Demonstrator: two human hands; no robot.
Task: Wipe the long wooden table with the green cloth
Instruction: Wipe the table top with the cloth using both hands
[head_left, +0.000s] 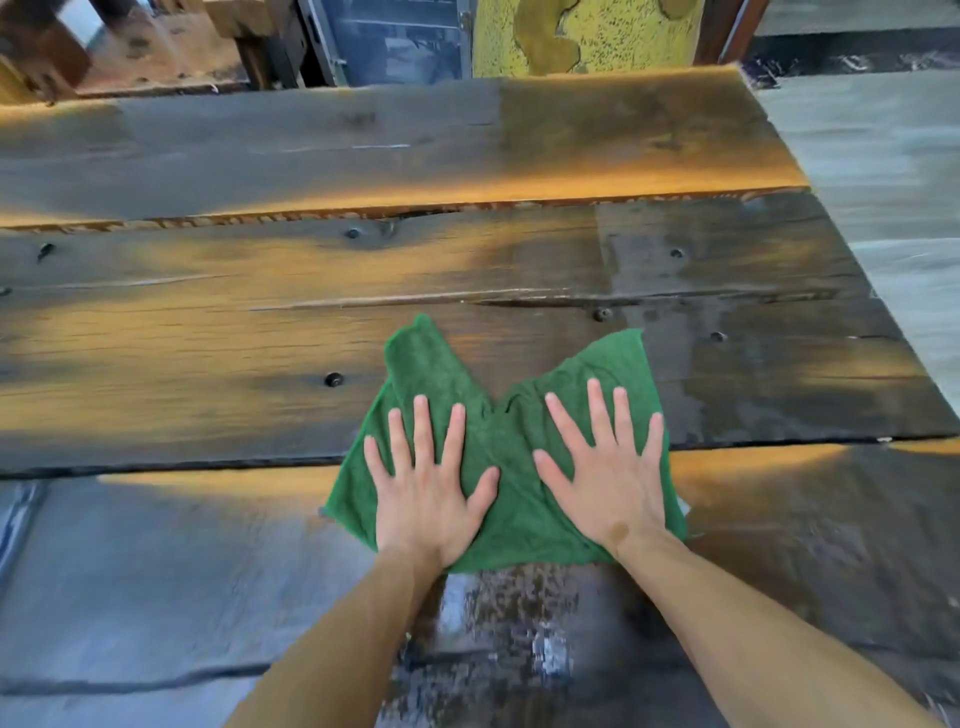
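A long wooden table (260, 332) of wide, dark, weathered planks fills nearly the whole view, its right end running off diagonally toward the right edge. Sunlit orange patches cross the boards, and the planks toward the right end and near edge look darker and glossy, perhaps damp, though that is hard to tell. A green cloth (514, 499) lies spread on the table toward the near edge, right of the middle, straddling the gap between two planks, its two far corners pointing away like ears. The left hand (428, 493) and the right hand (608, 483) lie side by side on it, palms down, fingers straight and fanned apart, pressing and not gripping. Wiping seems to be in progress. The next stroke likely calls for steady downward pressure, sliding the cloth toward the dry-looking boards at left.
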